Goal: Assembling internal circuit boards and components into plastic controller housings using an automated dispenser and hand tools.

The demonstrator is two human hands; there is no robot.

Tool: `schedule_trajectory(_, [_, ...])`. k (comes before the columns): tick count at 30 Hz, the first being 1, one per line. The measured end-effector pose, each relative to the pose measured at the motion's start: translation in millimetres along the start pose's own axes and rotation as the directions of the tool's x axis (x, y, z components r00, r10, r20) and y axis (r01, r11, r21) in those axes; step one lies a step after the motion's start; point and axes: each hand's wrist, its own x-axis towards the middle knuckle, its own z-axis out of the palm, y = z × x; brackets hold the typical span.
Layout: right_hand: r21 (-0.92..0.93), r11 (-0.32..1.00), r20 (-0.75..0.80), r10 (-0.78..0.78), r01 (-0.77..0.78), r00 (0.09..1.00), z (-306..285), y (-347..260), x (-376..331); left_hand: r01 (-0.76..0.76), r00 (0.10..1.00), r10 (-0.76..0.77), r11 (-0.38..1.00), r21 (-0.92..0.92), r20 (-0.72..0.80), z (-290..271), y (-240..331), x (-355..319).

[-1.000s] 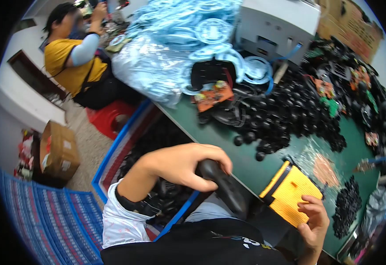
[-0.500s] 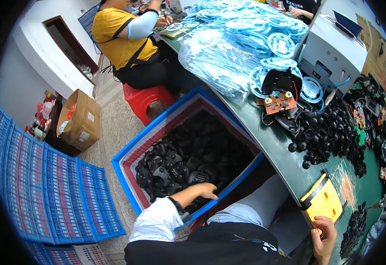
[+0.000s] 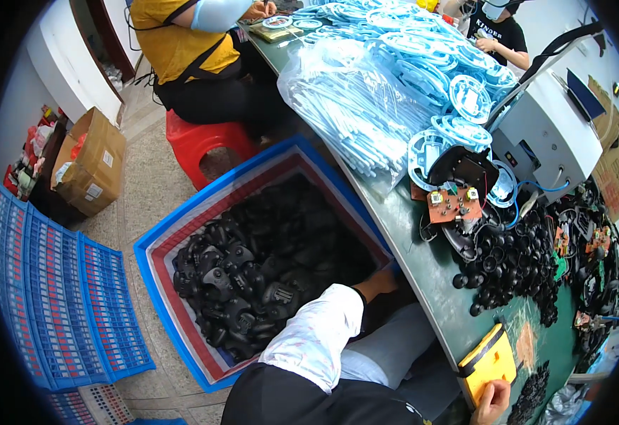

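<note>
While the left hand (image 3: pixel 382 282) reaches down into the blue plastic crate (image 3: pixel 155 241) at about seven o'clock, its fingers are sunk among the black moulded controller shells (image 3: pixel 267 265) heaped inside, so whether they are closed on one cannot be told. At ten o'clock a brown cardboard box (image 3: pixel 90 163) with a small white label stands on the floor; another brown carton (image 3: pixel 617 170) sits at three o'clock behind a white machine housing (image 3: pixel 546 138). A clear plastic bag of pale blue parts (image 3: pixel 355 106) lies at twelve o'clock on the green worktable (image 3: pixel 408 234). The right hand (image 3: pixel 493 402), at five o'clock, rests against the lower edge of a flat yellow box (image 3: pixel 490 361), fingers curled on it. The shells are glossy, curved and piled loosely. The crate's rim sits tight against the table edge; bare floor opens toward nine o'clock, beside stacked blue trays (image 3: pixel 54 304).
</note>
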Motion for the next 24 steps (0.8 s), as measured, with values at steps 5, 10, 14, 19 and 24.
schedule_trajectory(5, [0.137, 0.982, -0.037, -0.127, 0.131, 0.991, 5.1, -4.7, 3.8, 0.059, 0.998, -0.060, 0.997, -0.041, -0.009, 22.8, -30.0, 25.4])
schedule_trajectory(10, [0.124, 0.985, -0.067, -0.113, 0.120, 0.991, -0.3, 8.6, -3.4, 0.103, 0.995, -0.104, 0.991, -0.085, -0.007, 20.7, -18.5, 47.5])
schedule_trajectory(14, [0.117, 0.981, 0.045, -0.160, 0.154, 0.986, -6.6, 10.7, -1.6, 0.155, 0.988, -0.156, 0.983, -0.102, -0.002, 15.3, -19.5, 53.2])
schedule_trajectory(19, [0.133, 0.976, 0.091, -0.187, 0.175, 0.978, -7.8, 14.9, 0.9, 0.230, 0.973, -0.225, 0.964, -0.131, 0.051, 29.2, -8.6, 41.9])
schedule_trajectory(24, [0.021, 0.938, 0.073, -0.348, 0.347, 0.935, 4.6, 6.5, 14.3, 0.290, 0.955, -0.276, 0.945, -0.148, 0.110, 34.5, 0.9, 28.2])
